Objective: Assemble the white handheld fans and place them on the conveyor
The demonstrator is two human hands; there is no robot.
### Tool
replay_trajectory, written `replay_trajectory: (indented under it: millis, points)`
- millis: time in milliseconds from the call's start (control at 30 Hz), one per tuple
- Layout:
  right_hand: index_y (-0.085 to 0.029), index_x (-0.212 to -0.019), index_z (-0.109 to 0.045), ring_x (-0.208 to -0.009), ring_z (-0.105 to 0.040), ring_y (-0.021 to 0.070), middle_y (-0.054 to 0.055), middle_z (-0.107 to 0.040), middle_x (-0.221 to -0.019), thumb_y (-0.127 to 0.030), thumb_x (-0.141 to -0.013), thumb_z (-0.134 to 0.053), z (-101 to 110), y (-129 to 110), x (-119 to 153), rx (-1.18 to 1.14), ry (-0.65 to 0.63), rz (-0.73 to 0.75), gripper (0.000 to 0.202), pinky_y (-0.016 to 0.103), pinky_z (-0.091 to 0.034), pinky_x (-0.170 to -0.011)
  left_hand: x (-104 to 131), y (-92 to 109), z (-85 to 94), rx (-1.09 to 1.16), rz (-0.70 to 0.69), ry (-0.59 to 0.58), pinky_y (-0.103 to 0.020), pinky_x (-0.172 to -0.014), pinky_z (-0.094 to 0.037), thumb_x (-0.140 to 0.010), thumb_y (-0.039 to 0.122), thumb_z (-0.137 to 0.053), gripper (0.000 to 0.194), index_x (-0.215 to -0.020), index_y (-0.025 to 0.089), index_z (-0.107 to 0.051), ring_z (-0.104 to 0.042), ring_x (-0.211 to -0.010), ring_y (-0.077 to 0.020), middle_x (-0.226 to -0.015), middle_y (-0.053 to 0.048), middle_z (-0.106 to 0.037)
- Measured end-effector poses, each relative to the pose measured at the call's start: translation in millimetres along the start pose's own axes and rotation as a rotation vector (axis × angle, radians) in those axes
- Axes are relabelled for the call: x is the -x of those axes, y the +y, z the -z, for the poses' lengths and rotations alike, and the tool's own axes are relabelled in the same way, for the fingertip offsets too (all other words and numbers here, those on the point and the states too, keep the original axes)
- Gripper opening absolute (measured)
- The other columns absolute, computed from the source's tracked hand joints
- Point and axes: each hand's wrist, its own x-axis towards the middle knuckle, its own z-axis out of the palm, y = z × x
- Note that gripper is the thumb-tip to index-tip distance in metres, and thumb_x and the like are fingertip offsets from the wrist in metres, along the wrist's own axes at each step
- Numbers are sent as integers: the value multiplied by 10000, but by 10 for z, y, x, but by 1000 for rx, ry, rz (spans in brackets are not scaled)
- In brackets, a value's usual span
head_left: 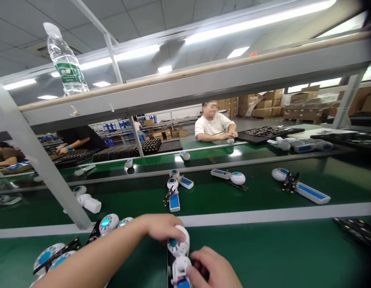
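Note:
At the near edge of the green surface, a small white device that looks like a handheld fan [181, 262] has a round slotted head with a blue centre and a handle with a blue panel. My left hand [165, 230] grips its round head from above, the thumb lying across it. My right hand [213, 268] closes on the handle from the right, near the hinge; its fingertips are partly hidden. Under the device lies a dark strip, mostly covered. Several similar round heads [109, 223] with black boards sit beside and behind my left forearm.
Fan-like units, some with black circuit boards [291, 183], lie along the green belt [128, 200]. A grey post [50, 180] rises at the left, under a shelf [173, 86] bearing a water bottle [67, 64]. Black boards [357, 230] lie at right. A person [213, 124] works opposite.

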Motion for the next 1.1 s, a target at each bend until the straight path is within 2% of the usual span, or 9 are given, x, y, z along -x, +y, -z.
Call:
replay_trajectory:
  millis: [167, 267, 333, 467, 667, 767, 867, 967, 1100]
  points:
    - [-244, -727, -700, -696, -651, 205, 39, -659, -752, -300, -865, -549, -22, -9, 10, 162, 64, -104, 213, 270, -456, -592, -7, -51, -453, 102, 16, 237, -288, -634, -518, -945, 509, -388, 515, -1318, 179, -519, -650, -727, -199, -947, -73, -702]
    - [-256, -827, -721, -767, -666, 201, 36, -674, -830, -219, -875, -536, -22, 5, 22, 42, 130, -139, 194, 267, -486, -651, 282, -33, -557, 13, -17, 450, -421, -945, -450, -912, 488, -525, 484, -1326, 238, -536, -588, -1078, -288, -1188, -104, -650]
    - [-260, -863, -728, -807, -669, 199, 33, -681, -860, -200, -889, -527, -25, 8, 29, -47, 153, -126, 212, 275, -499, -704, 481, -22, -623, -120, -141, 543, -449, -988, -419, -864, 392, -633, 443, -1281, 256, -566, -549, -1126, -296, -1220, -98, -633]
    - [-250, -912, -728, -840, -660, 195, 42, -680, -911, -245, -938, -480, -27, -3, 49, -178, 133, -26, 249, 292, -504, -759, 647, -47, -780, -346, -480, 499, -409, -968, -457, -847, 313, -690, 302, -1137, 251, -635, -568, -1071, -257, -1130, -81, -662]
    - [-238, -825, -729, -794, -645, 170, 28, -657, -857, -258, -889, -558, -29, 11, 47, -311, 124, -11, 184, 265, -491, -725, 490, -202, -850, -523, -594, 542, -490, -1082, -374, -836, 511, -682, 376, -1089, 234, -657, -585, -1118, -285, -1078, -76, -705]
    - [-213, -723, -686, -748, -626, 159, 18, -645, -804, -198, -815, -600, -48, 13, 21, -382, 114, -32, 126, 248, -471, -675, 474, -257, -861, -577, -621, 559, -471, -1096, -350, -941, 266, -577, 147, -1073, 230, -629, -595, -1073, -243, -1034, -52, -715]
    - [-203, -658, -604, -726, -601, 153, 2, -619, -754, -140, -766, -577, -59, -8, 5, -407, 68, -18, 128, 248, -455, -680, 522, -271, -903, -570, -679, 549, -443, -1044, -386, -904, 74, -474, 230, -1038, 218, -594, -604, -940, -207, -941, -54, -697]
    - [-205, -636, -538, -705, -570, 150, -9, -581, -726, -135, -746, -545, -48, -35, 6, -444, 60, -45, 131, 251, -442, -673, 597, -286, -960, -388, -613, 527, -390, -901, -461, -858, 64, -474, 277, -1074, 224, -542, -571, -865, -199, -940, -64, -647]
    - [-204, -650, -545, -692, -548, 151, -13, -557, -726, -198, -765, -553, -22, -61, 14, -526, 64, -137, 115, 253, -435, -653, 607, -321, -1079, 35, -311, 543, -326, -784, -475, -778, 58, -462, 446, -1169, 270, -485, -534, -858, -186, -992, -29, -592]
